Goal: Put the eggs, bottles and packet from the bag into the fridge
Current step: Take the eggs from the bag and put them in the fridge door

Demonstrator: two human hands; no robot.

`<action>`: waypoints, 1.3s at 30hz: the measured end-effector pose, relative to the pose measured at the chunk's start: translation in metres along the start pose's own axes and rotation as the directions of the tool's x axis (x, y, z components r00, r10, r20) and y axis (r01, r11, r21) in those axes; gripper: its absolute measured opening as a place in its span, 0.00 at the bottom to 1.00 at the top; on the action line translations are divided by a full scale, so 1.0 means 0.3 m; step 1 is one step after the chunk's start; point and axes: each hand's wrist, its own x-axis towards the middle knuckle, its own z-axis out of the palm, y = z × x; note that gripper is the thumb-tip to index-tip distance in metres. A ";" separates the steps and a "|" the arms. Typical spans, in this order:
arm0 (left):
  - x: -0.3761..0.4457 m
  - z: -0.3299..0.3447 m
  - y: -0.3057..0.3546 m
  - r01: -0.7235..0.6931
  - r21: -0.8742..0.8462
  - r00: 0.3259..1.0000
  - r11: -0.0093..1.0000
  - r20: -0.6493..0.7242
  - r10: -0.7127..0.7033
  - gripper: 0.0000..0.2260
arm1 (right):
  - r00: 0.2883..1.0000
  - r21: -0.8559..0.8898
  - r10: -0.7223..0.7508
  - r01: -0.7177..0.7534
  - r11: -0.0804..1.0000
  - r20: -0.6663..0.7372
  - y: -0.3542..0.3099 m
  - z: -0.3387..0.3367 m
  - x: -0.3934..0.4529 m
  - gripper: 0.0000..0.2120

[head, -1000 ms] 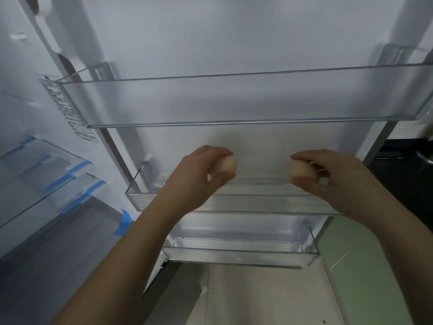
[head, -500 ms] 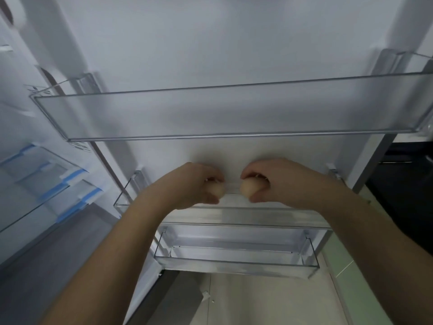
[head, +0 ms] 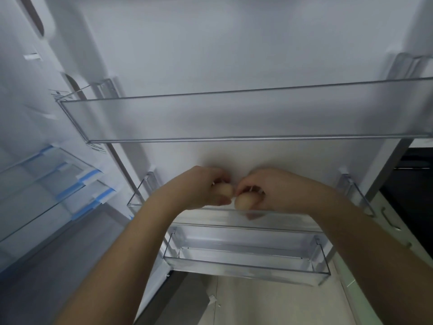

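The label (head: pixel 61 94) on the fridge wall (too blurred) cannot be read.

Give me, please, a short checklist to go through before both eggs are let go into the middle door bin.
1. Left hand grips its egg securely: ok, fingers curled round it.
2. Right hand grips its egg securely: ok.
3. Both eggs are over the middle door bin, inside its front wall: ok, as far as the view shows.
4. Eggs are resting on the bin floor: cannot tell, the hands hide the underside.
5. Eggs are kept apart so they do not knock: not ok, they are very close together.
6. Bin floor is free where they will sit: cannot tell, it is hidden under the hands.
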 end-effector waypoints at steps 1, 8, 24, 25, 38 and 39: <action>-0.004 -0.002 -0.002 -0.003 0.000 1.000 1.000 0.009 0.003 0.21 | 1.000 0.003 -0.002 0.002 1.000 0.003 0.000 0.000 0.000 0.14; -0.017 -0.002 -0.011 -0.023 -0.032 1.000 0.999 0.007 0.023 0.21 | 0.997 0.101 0.079 -0.077 0.992 -0.018 0.003 0.000 -0.015 0.18; -0.081 0.023 0.002 0.002 0.089 0.968 0.996 -0.249 0.020 0.19 | 0.953 0.182 0.223 -0.187 0.965 -0.204 -0.040 0.003 -0.065 0.21; -0.091 0.026 0.005 0.006 0.116 0.962 0.993 -0.271 0.026 0.20 | 0.940 0.182 0.241 -0.200 0.963 -0.240 -0.048 0.014 -0.068 0.23; -0.229 0.094 -0.017 0.015 0.255 0.909 0.967 -0.407 0.093 0.29 | 0.872 -0.243 0.182 -0.318 0.916 -0.455 -0.197 0.132 -0.123 0.33; -0.245 0.099 -0.021 0.024 0.252 0.911 0.967 -0.404 0.082 0.30 | 0.865 -0.278 0.173 -0.331 0.902 -0.472 -0.209 0.144 -0.129 0.32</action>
